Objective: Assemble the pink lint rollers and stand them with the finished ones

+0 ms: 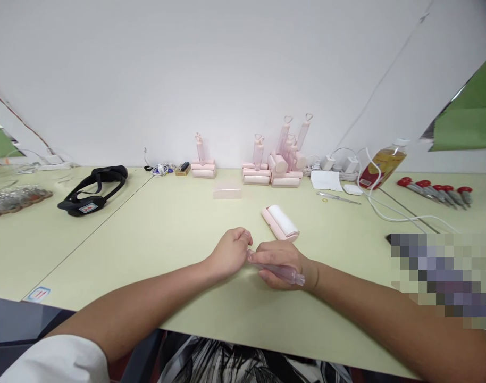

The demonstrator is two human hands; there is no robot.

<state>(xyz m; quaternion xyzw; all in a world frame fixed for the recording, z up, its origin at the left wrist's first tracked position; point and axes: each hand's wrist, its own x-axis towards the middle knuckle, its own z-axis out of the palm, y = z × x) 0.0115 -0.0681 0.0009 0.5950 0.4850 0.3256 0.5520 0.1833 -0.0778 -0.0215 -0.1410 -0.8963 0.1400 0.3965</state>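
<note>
My right hand (pixel 281 260) is wrapped round a translucent pink tube-shaped handle (pixel 285 273), which slants down to the right with its narrow end past my fingers. My left hand (pixel 230 251) is closed at the handle's other end; whatever its fingers grip is hidden. Just beyond my hands lies a pink lint roller head (pixel 281 222) with a white roll in it. Farther back on the table stands a small pale pink box-like piece (pixel 227 190).
Against the wall stand several pink lint rollers (pixel 256 174) with heart-looped handles. To the right are a drink bottle (pixel 382 165), white cables, tweezers (pixel 338 198) and red-capped tubes (pixel 436 191). A black head strap (pixel 93 191) lies at the left. The pale green table (pixel 167 229) has seams.
</note>
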